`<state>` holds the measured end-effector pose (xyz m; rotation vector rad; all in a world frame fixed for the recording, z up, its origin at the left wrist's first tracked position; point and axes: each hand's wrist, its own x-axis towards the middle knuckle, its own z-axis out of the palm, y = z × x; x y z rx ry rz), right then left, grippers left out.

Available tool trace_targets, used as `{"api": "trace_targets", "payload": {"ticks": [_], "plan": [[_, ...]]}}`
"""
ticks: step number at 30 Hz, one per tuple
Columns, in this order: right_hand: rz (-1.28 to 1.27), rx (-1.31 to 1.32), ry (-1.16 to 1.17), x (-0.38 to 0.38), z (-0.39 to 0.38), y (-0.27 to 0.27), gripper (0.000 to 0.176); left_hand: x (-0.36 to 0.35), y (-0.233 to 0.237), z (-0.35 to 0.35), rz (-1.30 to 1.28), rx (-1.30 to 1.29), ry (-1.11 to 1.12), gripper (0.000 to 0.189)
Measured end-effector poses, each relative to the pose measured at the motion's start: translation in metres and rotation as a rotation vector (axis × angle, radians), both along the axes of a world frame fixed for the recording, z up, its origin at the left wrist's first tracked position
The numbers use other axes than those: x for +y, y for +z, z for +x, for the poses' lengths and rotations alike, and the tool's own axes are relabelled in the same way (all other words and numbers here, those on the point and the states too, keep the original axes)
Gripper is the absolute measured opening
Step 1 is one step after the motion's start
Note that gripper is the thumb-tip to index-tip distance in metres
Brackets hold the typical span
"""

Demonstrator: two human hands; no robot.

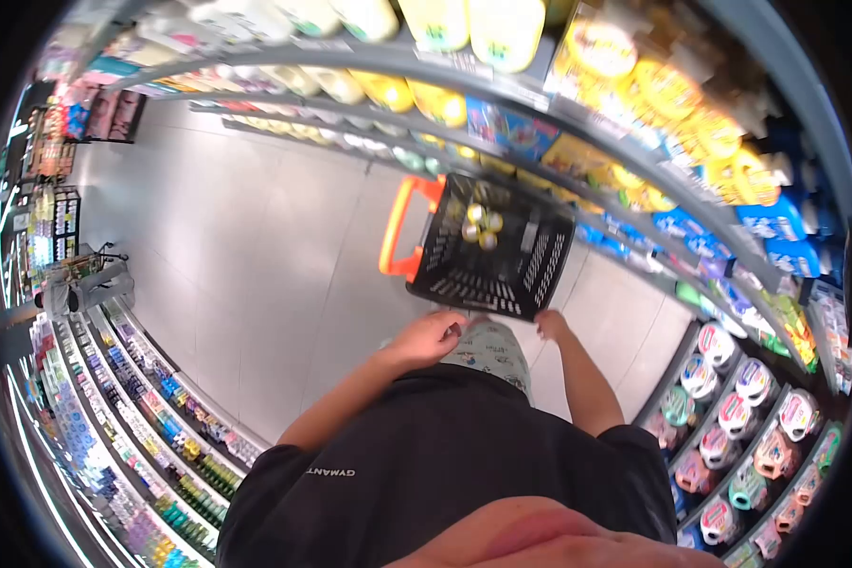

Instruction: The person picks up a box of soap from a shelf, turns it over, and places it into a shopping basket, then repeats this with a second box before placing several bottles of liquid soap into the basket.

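A black shopping basket [549, 270] with an orange handle [402, 225] is on the floor in front of the person's body. Several small round items with yellow and white [483, 225] lie inside it. My left hand [433, 337] is below the basket's near left corner, its fingers curled; whether they hold anything is too small to tell. At the basket's near right corner is my right hand [547, 325], its fingers by the rim; its grip cannot be made out.
Shelves of bottles and packs [540, 95] curve along the top and right. Stacked round-topped containers [734, 412] fill the lower right shelves. More product shelves [151, 417] run down the left. Another person [90, 284] is at the far left beside a cart.
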<state>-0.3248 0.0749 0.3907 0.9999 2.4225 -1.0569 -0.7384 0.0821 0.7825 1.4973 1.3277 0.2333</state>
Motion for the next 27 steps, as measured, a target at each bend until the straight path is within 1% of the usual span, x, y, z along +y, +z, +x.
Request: {"api": "trace_targets", "payload": {"ticks": [1, 2, 3, 4, 5, 6, 7, 8, 10, 12, 13, 14, 15, 16, 17, 19, 22, 24, 27], "plan": [[-0.077, -0.093, 0.095, 0.003, 0.005, 0.021, 0.034, -0.002, 0.006, -0.003, 0.010, 0.000, 0.015, 0.032], [-0.115, -0.189, 0.085, -0.008, 0.020, -0.010, 0.046, -0.002, 0.009, -0.010, 0.022, -0.007, 0.035, 0.032], [-0.026, -0.081, 0.259, -0.027, 0.053, -0.075, 0.053, 0.001, 0.007, -0.014, 0.044, -0.021, 0.062, 0.032], [-0.051, -0.165, 0.180, -0.015, 0.044, -0.010, 0.053, 0.003, 0.001, -0.022, -0.051, -0.057, 0.145, 0.031], [0.129, 0.004, 0.487, -0.016, 0.063, -0.027, 0.059, -0.003, -0.016, -0.032, 0.065, 0.012, 0.229, 0.033], [-0.016, -0.144, 0.372, -0.010, 0.058, 0.004, 0.069, -0.009, -0.040, -0.041, 0.182, 0.078, 0.314, 0.036], [-0.081, -0.217, 0.260, -0.004, 0.051, 0.043, 0.064, -0.002, -0.050, -0.047, 0.294, 0.149, 0.397, 0.039], [-0.211, -0.246, 0.036, -0.004, 0.050, 0.066, 0.053, 0.011, -0.044, -0.051, 0.290, 0.189, 0.458, 0.043], [-0.309, -0.196, -0.235, -0.001, 0.047, 0.093, 0.043, 0.014, -0.035, -0.058, 0.238, 0.271, 0.568, 0.053], [-0.406, -0.134, -0.531, -0.005, 0.050, 0.114, 0.034, 0.019, -0.040, -0.060, 0.241, 0.315, 0.595, 0.066], [-0.489, -0.117, -0.718, -0.005, 0.048, 0.127, 0.031, 0.027, -0.044, -0.066, 0.256, 0.338, 0.617, 0.072], [-0.610, -0.108, -0.983, -0.009, 0.041, 0.141, 0.028, 0.032, -0.059, -0.077, 0.281, 0.415, 0.611, 0.077], [-0.713, -0.099, -1.239, -0.017, 0.036, 0.154, 0.025, 0.035, -0.086, -0.087, 0.300, 0.485, 0.596, 0.081], [-0.758, -0.098, -1.376, -0.026, 0.035, 0.164, 0.023, 0.039, -0.108, -0.090, 0.315, 0.543, 0.570, 0.085], [-0.763, -0.115, -1.406, -0.038, 0.032, 0.171, 0.020, 0.046, -0.120, -0.095, 0.235, 0.512, 0.543, 0.087], [-0.725, -0.131, -1.250, -0.058, 0.040, 0.167, 0.025, 0.056, -0.135, -0.112, 0.074, 0.455, 0.475, 0.091], [-0.613, -0.125, -0.991, -0.092, 0.039, 0.158, 0.031, 0.064, -0.147, -0.126, -0.050, 0.385, 0.412, 0.082], [-0.572, -0.121, -0.987, -0.113, 0.029, 0.157, 0.034, 0.066, -0.158, -0.135, -0.086, 0.332, 0.368, 0.076], [-0.578, -0.086, -1.227, -0.142, -0.013, 0.174, 0.035, 0.066, -0.173, -0.146, -0.087, 0.232, 0.284, 0.065]]}}
